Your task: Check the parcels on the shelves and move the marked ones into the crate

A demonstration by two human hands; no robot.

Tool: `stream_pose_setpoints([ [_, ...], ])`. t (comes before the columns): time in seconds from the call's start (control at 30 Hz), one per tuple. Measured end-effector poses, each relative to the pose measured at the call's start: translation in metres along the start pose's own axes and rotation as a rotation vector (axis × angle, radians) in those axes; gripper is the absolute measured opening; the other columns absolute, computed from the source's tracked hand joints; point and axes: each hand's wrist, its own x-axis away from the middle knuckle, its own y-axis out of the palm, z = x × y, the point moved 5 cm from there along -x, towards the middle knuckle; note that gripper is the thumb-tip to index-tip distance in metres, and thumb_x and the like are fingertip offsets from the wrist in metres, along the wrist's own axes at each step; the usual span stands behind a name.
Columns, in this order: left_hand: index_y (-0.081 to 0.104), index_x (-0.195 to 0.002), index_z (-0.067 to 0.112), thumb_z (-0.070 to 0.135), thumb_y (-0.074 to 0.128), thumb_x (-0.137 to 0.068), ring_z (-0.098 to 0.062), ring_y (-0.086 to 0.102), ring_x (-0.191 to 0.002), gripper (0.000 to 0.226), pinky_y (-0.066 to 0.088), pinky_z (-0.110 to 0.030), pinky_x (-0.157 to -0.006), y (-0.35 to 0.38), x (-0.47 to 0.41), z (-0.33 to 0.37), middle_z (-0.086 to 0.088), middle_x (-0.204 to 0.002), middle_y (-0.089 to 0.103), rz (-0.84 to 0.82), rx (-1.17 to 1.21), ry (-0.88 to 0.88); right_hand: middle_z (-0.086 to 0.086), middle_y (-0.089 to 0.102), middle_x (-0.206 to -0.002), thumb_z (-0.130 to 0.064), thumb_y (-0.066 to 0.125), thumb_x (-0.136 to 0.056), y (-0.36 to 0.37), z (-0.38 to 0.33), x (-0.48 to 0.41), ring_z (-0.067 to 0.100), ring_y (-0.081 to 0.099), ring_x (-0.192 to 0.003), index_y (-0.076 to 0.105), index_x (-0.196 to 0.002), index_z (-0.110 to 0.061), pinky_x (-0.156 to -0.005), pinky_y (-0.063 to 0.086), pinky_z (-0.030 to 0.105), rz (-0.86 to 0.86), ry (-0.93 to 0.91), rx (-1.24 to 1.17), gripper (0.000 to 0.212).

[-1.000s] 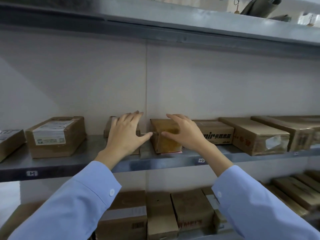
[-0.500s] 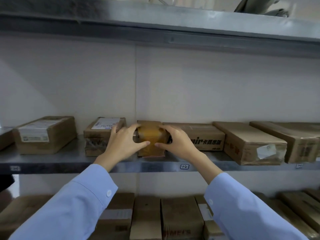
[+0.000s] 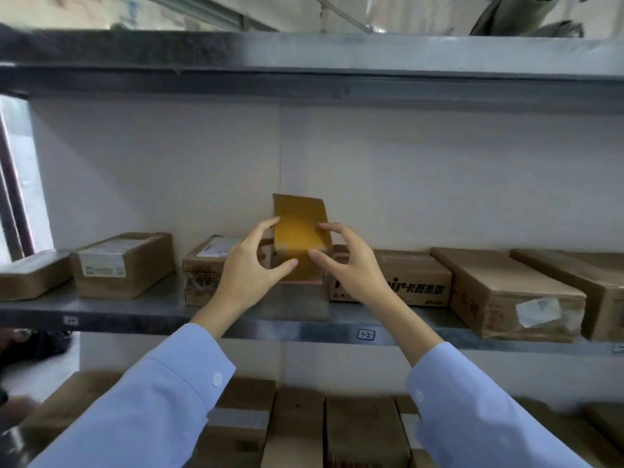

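Labelled box [image 3: 209, 261] and printed box [image 3: 415, 282] flank the yellow-taped parcel [image 3: 299, 228], standing on end; my left hand [image 3: 246, 278] and right hand [image 3: 351, 268] grip it.

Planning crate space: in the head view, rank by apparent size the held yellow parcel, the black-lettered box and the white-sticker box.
1. white-sticker box
2. black-lettered box, partly hidden
3. yellow parcel

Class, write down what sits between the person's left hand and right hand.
A yellowish parcel, standing upright, with the left hand and right hand gripping its sides, as the head view shows.
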Motion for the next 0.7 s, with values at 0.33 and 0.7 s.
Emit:
stream_pose_setpoints([
  [0.33,0.034,-0.13,0.037,0.034,0.076,-0.081,-0.006,0.045,-0.118,0.065,0.046,-0.011,-0.082,-0.008,-0.021,0.013,0.014,-0.139,0.042,0.054,0.167,-0.031,0.0,0.039,-0.147,-0.024,0.073,-0.087,-0.013,-0.016,-0.009,0.018,0.053,-0.12,0.02,-0.15,-0.032,-0.088,0.053,0.027,0.072,0.07,-0.108,0.082],
  [0.7,0.023,-0.149,0.033,0.031,0.078,-0.079,-0.023,0.043,-0.136,0.088,0.045,-0.043,-0.102,-0.008,-0.031,0.005,0.003,-0.154,0.034,0.0,0.177,-0.071,-0.001,0.044,-0.141,-0.017,0.074,-0.086,-0.007,-0.022,-0.015,0.018,0.054,-0.119,0.009,-0.155,-0.033,-0.093,0.051,0.025,0.029,0.077,-0.128,0.097],
])
